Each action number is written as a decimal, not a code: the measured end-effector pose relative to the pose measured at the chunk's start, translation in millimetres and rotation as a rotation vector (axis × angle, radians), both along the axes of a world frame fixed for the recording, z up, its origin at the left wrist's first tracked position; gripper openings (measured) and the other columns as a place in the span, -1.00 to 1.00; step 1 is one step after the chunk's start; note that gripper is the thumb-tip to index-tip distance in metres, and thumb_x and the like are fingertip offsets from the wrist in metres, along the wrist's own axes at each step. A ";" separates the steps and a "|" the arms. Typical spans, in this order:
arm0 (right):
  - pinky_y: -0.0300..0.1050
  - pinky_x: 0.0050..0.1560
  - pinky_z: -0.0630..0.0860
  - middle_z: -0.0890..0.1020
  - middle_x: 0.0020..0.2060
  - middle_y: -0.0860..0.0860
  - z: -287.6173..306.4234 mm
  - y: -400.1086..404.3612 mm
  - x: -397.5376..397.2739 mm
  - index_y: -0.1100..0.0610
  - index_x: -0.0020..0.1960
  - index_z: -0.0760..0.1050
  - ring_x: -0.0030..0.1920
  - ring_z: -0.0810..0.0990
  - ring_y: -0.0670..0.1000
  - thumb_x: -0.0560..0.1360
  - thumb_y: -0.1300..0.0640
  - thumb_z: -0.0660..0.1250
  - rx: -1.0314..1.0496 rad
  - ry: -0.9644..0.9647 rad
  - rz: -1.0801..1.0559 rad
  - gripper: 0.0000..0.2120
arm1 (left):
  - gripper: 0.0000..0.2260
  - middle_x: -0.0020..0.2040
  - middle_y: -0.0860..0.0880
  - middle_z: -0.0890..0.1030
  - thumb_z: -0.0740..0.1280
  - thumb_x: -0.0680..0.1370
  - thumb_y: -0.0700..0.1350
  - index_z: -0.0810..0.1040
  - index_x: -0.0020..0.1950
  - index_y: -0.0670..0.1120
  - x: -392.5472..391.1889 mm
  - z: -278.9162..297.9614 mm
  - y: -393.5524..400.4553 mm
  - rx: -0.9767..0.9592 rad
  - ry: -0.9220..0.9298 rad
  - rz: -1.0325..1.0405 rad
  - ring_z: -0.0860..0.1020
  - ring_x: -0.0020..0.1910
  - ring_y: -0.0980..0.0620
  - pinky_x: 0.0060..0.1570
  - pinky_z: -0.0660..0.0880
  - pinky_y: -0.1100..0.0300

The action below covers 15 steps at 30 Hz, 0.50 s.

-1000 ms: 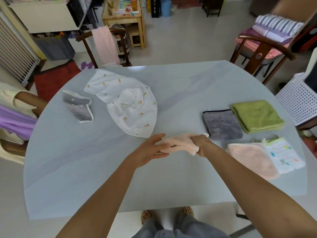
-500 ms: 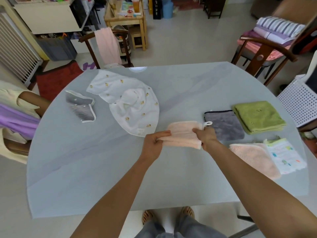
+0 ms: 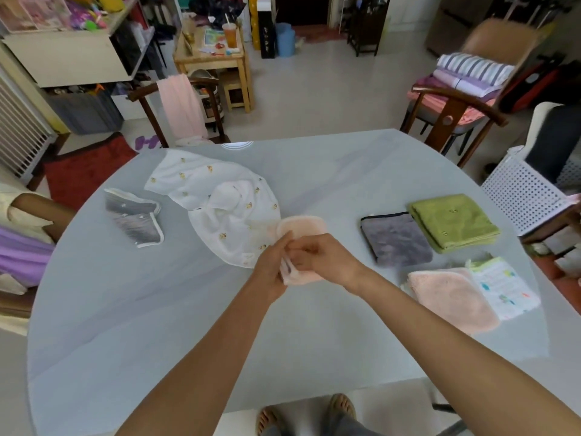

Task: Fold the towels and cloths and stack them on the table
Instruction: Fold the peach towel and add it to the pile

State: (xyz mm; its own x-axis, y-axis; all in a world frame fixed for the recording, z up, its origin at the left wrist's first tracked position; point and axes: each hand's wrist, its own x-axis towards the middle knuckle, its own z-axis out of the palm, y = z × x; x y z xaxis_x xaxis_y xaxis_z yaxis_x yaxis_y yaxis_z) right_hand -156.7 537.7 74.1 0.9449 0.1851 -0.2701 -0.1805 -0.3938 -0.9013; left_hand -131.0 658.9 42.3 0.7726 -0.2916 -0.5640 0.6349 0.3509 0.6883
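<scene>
A small peach cloth (image 3: 303, 228) is held folded over the middle of the pale table (image 3: 157, 309). My left hand (image 3: 272, 262) and my right hand (image 3: 320, 254) meet at its near edge, and both pinch it. A white towel with yellow prints (image 3: 217, 202) lies crumpled just behind it. A grey star-print cloth (image 3: 133, 217) lies at the left. Folded at the right lie a grey cloth (image 3: 394, 239), a green towel (image 3: 452, 220), a peach towel (image 3: 452, 297) and a white printed cloth (image 3: 503, 287).
A wooden chair with a pink towel (image 3: 180, 108) stands behind the table. Another chair at the back right holds folded linen (image 3: 471, 73). A white perforated basket (image 3: 528, 190) stands at the right. A seated person's arm (image 3: 37, 209) shows at the left edge.
My right hand has come left to meet my left hand, bringing one end of the peach cloth over the other, so the cloth is now doubled and narrower.
</scene>
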 end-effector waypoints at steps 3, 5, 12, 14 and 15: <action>-0.09 0.08 0.52 0.68 -0.08 0.04 4.9 -20.8 11.6 0.15 -0.03 0.62 -0.01 0.62 0.01 0.53 0.15 0.32 0.110 -0.216 -0.437 -0.88 | -0.70 0.13 -0.12 0.63 0.23 0.61 -0.11 0.46 0.33 -0.15 4.1 -2.2 17.4 -0.111 -0.024 0.014 0.58 0.13 -0.09 0.08 0.56 0.02; -0.02 0.16 0.50 0.65 0.03 0.11 5.3 -35.5 16.9 0.24 0.10 0.56 0.08 0.60 0.08 0.51 0.00 0.35 0.143 -0.127 -0.663 -0.68 | -0.80 0.07 -0.08 0.67 0.27 0.59 -0.13 0.54 0.20 -0.08 7.0 2.4 17.7 -0.156 -0.033 -0.014 0.58 0.12 -0.08 0.14 0.52 -0.05; 0.09 0.08 0.59 0.68 0.01 0.14 -15.5 -64.8 -8.2 0.25 0.13 0.58 0.02 0.66 0.11 0.48 -0.03 0.40 0.523 0.200 -0.710 -0.62 | -0.75 0.05 -0.06 0.68 0.29 0.58 -0.10 0.55 0.24 -0.11 4.3 4.9 -5.6 -0.055 -0.050 -0.239 0.61 0.07 -0.01 0.02 0.54 0.10; 0.07 0.00 0.61 0.68 -0.11 0.13 -17.6 -78.0 -14.7 0.27 0.01 0.58 -0.08 0.65 0.10 0.51 0.06 0.38 0.340 0.021 -0.848 -0.74 | -0.74 0.06 -0.05 0.67 0.25 0.61 -0.15 0.51 0.29 -0.14 3.1 0.1 -21.7 0.025 -0.135 -0.311 0.62 0.04 0.02 -0.01 0.56 0.16; 0.01 -0.09 0.59 0.64 -0.20 0.10 -19.3 -88.1 -20.5 0.26 -0.05 0.56 -0.16 0.62 0.06 0.53 0.09 0.34 0.239 -0.052 -0.900 -0.79 | -0.74 0.08 -0.05 0.66 0.22 0.62 -0.17 0.50 0.30 -0.14 1.8 -3.2 -34.2 0.054 -0.184 -0.347 0.62 0.03 0.03 0.00 0.57 0.17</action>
